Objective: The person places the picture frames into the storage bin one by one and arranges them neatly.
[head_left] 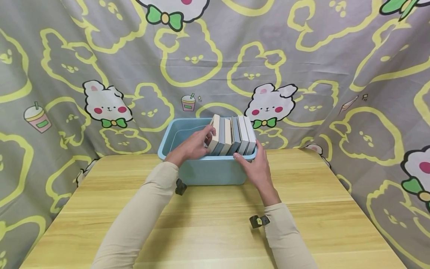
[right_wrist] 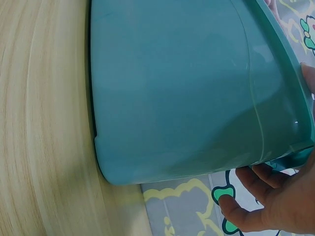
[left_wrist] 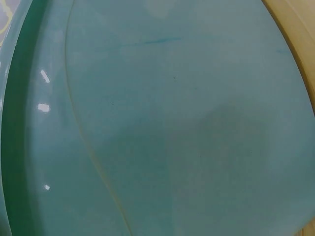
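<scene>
A light blue plastic bin (head_left: 211, 172) stands on the table near the curtain. Several books (head_left: 235, 136) stand on edge in its right half, with cream, grey-blue and white edges. My left hand (head_left: 193, 145) reaches over the front rim and holds the leftmost cream book (head_left: 215, 130) with bent fingers; part of that grip is hidden. At the bin's right front corner, my right hand (head_left: 256, 164) grips the rim, thumb at the front and fingers around the side. In the right wrist view, the right hand's fingers (right_wrist: 256, 191) curl against the bin's end below the rim.
The wooden table (head_left: 215, 231) extends toward me and to both sides. Behind the bin hangs a grey curtain (head_left: 191, 48) printed with rabbits. Dark wrist cameras (head_left: 259, 221) are strapped by the sleeves. Only the bin's outer wall (left_wrist: 172, 123) fills most of the left wrist view.
</scene>
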Motion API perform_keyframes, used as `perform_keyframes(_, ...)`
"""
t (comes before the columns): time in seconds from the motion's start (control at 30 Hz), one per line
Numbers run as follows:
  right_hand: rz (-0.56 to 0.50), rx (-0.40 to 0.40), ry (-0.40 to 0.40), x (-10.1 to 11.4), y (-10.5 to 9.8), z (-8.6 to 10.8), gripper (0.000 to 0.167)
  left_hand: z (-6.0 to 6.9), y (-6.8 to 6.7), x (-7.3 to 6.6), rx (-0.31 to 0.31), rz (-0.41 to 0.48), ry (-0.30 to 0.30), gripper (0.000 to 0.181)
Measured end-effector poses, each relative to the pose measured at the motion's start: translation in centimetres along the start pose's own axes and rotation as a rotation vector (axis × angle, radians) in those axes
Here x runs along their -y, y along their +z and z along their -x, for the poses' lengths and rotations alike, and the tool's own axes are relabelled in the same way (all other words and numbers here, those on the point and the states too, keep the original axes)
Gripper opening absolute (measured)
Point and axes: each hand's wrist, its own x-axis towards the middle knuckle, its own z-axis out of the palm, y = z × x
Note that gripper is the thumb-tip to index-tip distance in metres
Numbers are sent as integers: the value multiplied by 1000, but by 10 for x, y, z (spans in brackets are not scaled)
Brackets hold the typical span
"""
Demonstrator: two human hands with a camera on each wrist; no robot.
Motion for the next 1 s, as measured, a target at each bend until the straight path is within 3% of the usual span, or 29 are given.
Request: perform_keyframes(1.0,3,-18,-10,1,0,0,104,3,-1,0,53,-69,-19,29)
